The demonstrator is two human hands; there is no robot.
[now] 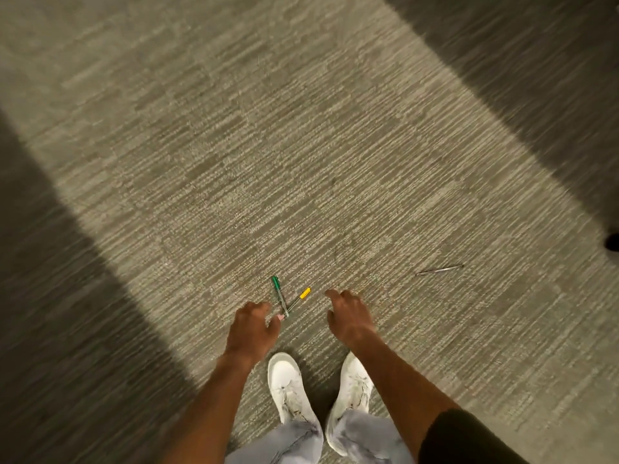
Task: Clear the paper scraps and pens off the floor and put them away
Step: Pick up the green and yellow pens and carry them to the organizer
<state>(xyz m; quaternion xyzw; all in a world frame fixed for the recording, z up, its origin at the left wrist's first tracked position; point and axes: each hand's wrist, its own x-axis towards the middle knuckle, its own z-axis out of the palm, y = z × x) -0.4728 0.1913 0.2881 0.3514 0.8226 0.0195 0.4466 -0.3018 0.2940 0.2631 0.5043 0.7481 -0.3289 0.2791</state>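
Observation:
My left hand (253, 326) hangs low over the carpet with its fingers curled. A green-capped pen (279, 294) and a yellow-capped pen (299, 298) fan out from its fingertips in a V, pinched at their near ends. Something small and pink (280, 317) shows at the fingertips. My right hand (348, 316) hovers beside them, fingers loosely curled and holding nothing. A thin grey pen (439, 270) lies on the carpet to the right, beyond my right hand. No paper scraps are in view.
Grey-beige carpet (301, 145) runs ahead, with darker bands at the left (50, 296) and upper right. My white shoes (289, 386) stand just below the hands. A dark object (612, 242) sits at the right edge.

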